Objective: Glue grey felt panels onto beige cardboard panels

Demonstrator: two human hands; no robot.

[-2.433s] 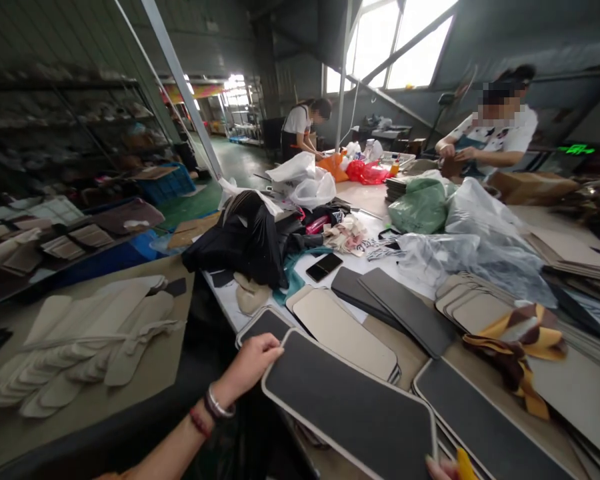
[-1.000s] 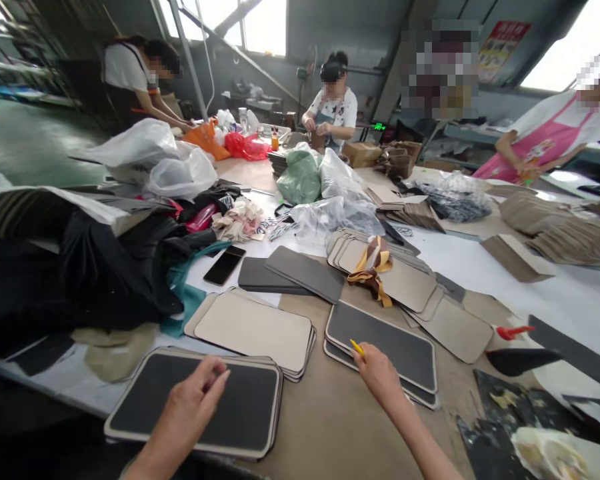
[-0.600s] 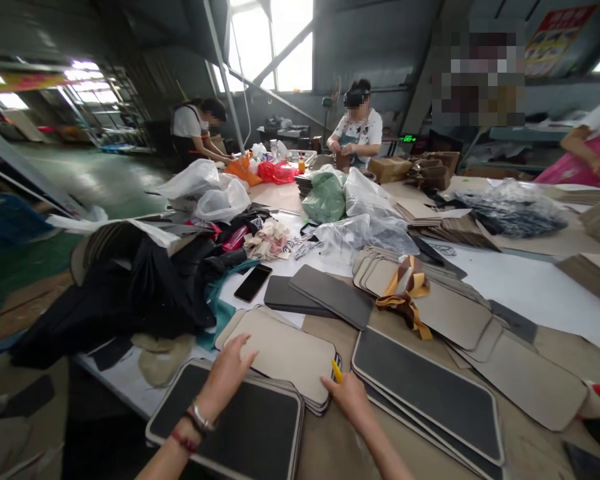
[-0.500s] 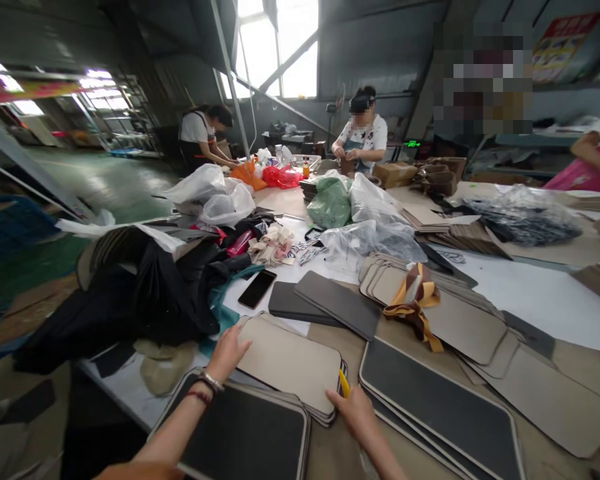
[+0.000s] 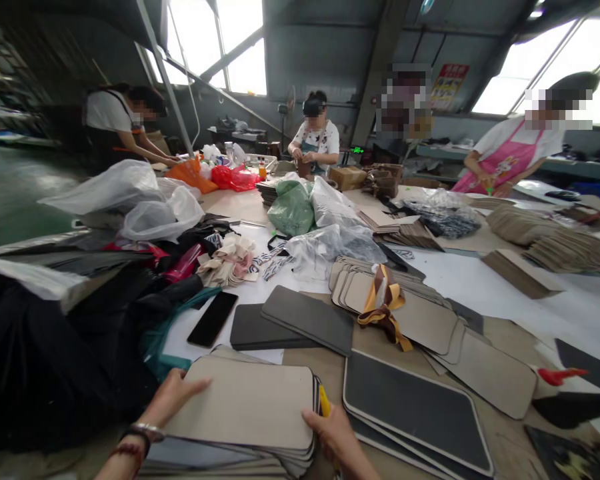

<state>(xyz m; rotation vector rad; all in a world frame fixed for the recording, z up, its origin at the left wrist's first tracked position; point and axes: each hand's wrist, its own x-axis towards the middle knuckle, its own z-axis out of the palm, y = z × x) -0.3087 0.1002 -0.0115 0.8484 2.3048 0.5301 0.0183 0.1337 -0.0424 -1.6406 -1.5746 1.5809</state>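
A stack of beige panels (image 5: 245,407) with rounded corners lies right in front of me, its edges slightly fanned at the right end. My left hand (image 5: 175,400) grips its left end, thumb on the top panel and the other fingers hidden behind the edge. At the opposite end, my right hand (image 5: 337,430) has its thumb on the top panel's edge. That hand also holds a slim yellow tool (image 5: 325,401), whose kind I cannot make out. Just right of it lies a stack of dark panels with pale rims (image 5: 415,407).
Behind the stack lie a phone (image 5: 213,320) and dark grey panels (image 5: 305,317). Beige panels (image 5: 490,370) carry a brown-and-yellow ribbon (image 5: 384,307). Black fabric (image 5: 80,373) fills the left. A red-tipped object (image 5: 563,375) lies right. Several people work around the table.
My view has turned right and come closer, bringing the person in the pink apron fully into sight. Both hands stay at the ends of the beige stack, the yellow tool still in my right hand.
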